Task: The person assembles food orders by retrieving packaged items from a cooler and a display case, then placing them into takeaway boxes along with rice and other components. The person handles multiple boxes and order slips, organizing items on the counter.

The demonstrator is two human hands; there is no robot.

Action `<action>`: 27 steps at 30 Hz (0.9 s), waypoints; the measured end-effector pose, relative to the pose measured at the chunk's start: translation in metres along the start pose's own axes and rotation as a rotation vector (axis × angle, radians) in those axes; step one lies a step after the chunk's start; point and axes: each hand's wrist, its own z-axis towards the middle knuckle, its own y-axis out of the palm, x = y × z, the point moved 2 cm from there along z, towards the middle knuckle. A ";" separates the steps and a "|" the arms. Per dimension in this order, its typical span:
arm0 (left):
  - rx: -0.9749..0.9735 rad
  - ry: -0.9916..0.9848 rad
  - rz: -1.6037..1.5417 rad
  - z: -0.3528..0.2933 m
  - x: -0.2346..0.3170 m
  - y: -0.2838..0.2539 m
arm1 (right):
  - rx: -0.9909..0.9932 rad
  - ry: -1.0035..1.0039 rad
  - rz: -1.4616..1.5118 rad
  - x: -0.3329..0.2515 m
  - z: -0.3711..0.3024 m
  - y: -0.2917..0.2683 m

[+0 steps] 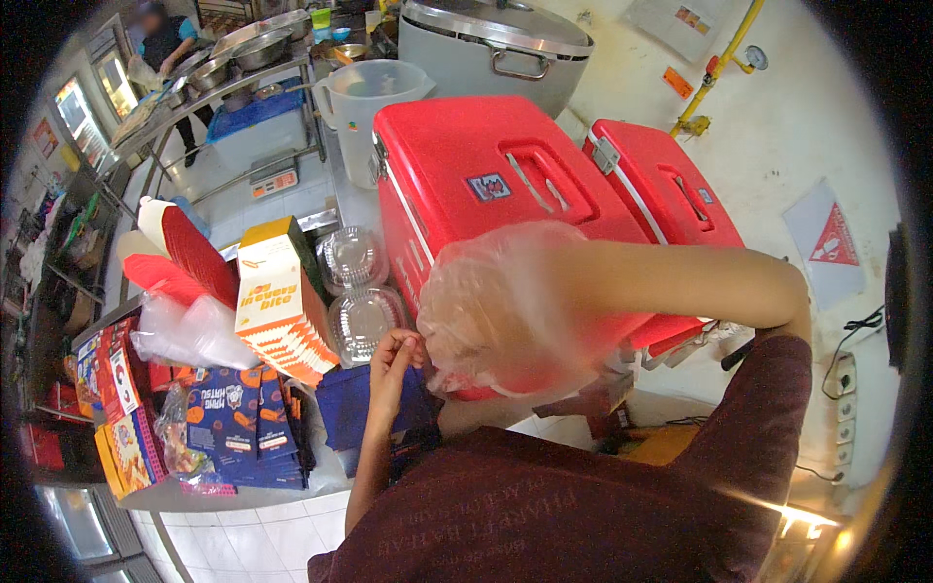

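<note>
A loose clear plastic glove [525,255] covers my right hand [473,316], which is raised before the large red cool box [442,146]. The plastic and blur hide how its fingers lie. My bare left hand [396,358] is closed, thumb and fingertips pinched at the glove's edge near the right hand's fingers. Beneath the left hand lie dark blue paper sleeves [345,413]. Just beyond are clear lidded plastic containers [364,321], and left of them stands a stack of white, orange and yellow folded food boxes [267,311].
A second red cool box [671,185] stands to the right. Behind are a translucent measuring jug [374,92] and a big grey lidded pot [486,58]. Printed blue packets [238,423] and red cartons [185,248] crowd the left. Another person [160,44] stands at the far upper left.
</note>
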 end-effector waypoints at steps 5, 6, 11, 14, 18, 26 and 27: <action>-0.010 0.244 0.178 -0.027 0.055 0.050 | 0.160 -0.030 -0.187 0.037 -0.041 0.062; 0.071 0.311 0.276 -0.035 0.071 0.042 | 0.190 0.003 -0.183 0.053 -0.046 0.054; 0.052 0.462 0.417 -0.045 0.110 0.040 | 0.384 0.716 -0.267 0.054 -0.201 -0.027; -0.042 0.598 0.615 -0.036 0.136 0.059 | 0.500 1.041 -0.342 0.031 -0.260 -0.044; -0.209 0.790 0.845 -0.019 0.135 0.087 | 0.447 0.935 -0.348 0.045 -0.212 -0.004; -0.197 0.786 0.756 -0.002 0.093 0.092 | -0.235 0.775 0.283 0.108 -0.049 0.093; -0.199 0.776 0.718 -0.002 0.093 0.096 | -0.280 0.797 0.308 0.119 -0.047 0.114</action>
